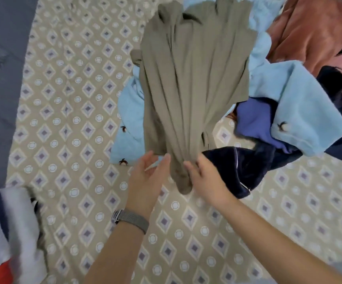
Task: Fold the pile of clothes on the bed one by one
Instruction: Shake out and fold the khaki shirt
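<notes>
I see my right hand (205, 179) gripping the bunched end of the olive shirt (190, 78), which trails over the pile (301, 103) on the bed (67, 111); my left hand (145, 181) is open beside it. It looks light and limp, so I'd take it by the shoulders.

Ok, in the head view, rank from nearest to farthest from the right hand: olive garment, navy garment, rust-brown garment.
1. Olive garment: gripped by the right hand, at its fingers.
2. Navy garment: just right of that hand.
3. Rust-brown garment: far top right, on the pile.
</notes>
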A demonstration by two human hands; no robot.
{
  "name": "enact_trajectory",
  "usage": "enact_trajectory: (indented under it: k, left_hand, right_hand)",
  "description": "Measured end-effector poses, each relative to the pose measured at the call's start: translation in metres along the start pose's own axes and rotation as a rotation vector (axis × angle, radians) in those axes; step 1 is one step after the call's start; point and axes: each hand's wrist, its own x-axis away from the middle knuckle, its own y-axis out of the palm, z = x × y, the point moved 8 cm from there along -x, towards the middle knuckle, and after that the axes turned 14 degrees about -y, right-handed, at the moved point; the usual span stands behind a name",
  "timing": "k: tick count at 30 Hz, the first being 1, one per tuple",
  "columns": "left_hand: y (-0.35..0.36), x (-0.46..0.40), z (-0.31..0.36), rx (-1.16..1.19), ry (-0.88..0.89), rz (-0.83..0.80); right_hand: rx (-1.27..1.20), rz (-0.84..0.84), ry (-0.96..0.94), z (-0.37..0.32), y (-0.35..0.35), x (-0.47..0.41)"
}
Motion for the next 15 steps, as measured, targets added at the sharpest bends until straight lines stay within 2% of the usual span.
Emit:
enact_trajectory:
  k: [3, 5, 7, 8, 9, 10, 13, 14, 15]
  left_hand:
    - [0.025, 0.001, 0.024, -0.091, -0.016, -0.051]
    - [0.042, 0.003, 0.027, -0.1, -0.075, -0.059]
    - [0.052, 0.006, 0.025, -0.12, -0.058, -0.017]
    - [0.054, 0.01, 0.025, -0.133, -0.033, 0.01]
    - [0.054, 0.015, 0.025, -0.133, -0.005, 0.034]
    - [0.053, 0.022, 0.025, -0.116, 0.028, 0.045]
    - [0.047, 0.05, 0.028, -0.058, 0.103, 0.041]
    - [0.044, 0.063, 0.031, -0.058, 0.133, 0.027]
    - [0.041, 0.079, 0.034, -0.075, 0.172, 0.005]
  right_hand:
    - [-0.257, -0.338, 0.155, -0.014, 0.042, 0.068]
    - [-0.302, -0.609, 0.175, -0.039, 0.055, 0.104]
    - [-0.369, -0.738, 0.149, -0.049, 0.044, 0.12]
    - [-0.379, -0.742, 0.129, -0.047, 0.03, 0.12]
    - [-0.365, -0.696, 0.109, -0.046, 0.011, 0.114]
    - [-0.342, -0.569, 0.097, -0.037, -0.011, 0.104]
    - [-0.393, 0.005, 0.188, -0.008, -0.082, 0.082]
    - [-0.349, 0.093, 0.151, -0.013, -0.099, 0.079]
    - [-0.227, 0.074, 0.068, -0.026, -0.107, 0.076]
